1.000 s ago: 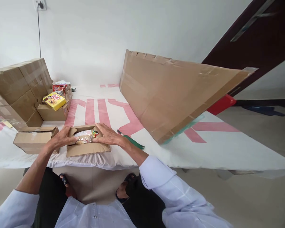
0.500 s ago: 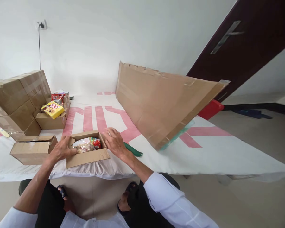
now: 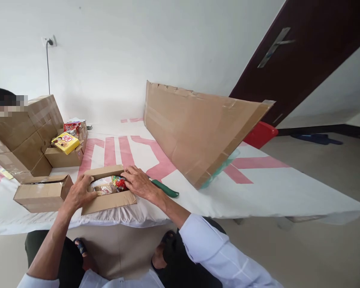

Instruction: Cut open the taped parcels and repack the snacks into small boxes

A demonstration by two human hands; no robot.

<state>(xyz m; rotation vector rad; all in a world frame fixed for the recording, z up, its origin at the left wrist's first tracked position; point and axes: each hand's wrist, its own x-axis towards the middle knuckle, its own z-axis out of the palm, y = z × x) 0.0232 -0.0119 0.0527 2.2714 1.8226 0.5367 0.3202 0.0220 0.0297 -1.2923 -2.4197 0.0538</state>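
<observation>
A small open cardboard box [image 3: 109, 202] lies in front of me, its front flap folded out toward me. Inside it are snack packets, one a clear bag with a colourful end [image 3: 117, 184]. My left hand [image 3: 81, 192] grips the box's left end, thumb over the edge. My right hand [image 3: 138, 182] is bent over the right end, its fingertips reaching in against the bag. To the left, close to my left hand, sits another cardboard box [image 3: 43, 196] with its top flaps nearly closed. A green-handled tool [image 3: 165, 188] lies right of the open box, its far end hidden by my right hand.
Large cardboard panels [image 3: 24, 136] stand at the left, with a person's head [image 3: 1, 96] behind. Beside them, an open box [image 3: 64, 157] holds a yellow snack box [image 3: 65, 143] and red packets. A big cardboard sheet [image 3: 198, 132] leans at the right before a red container [image 3: 261, 135].
My right hand has moved left, from the box's right edge to over its opening, fingertips on the bag. My left hand keeps its place. The view has shifted slightly.
</observation>
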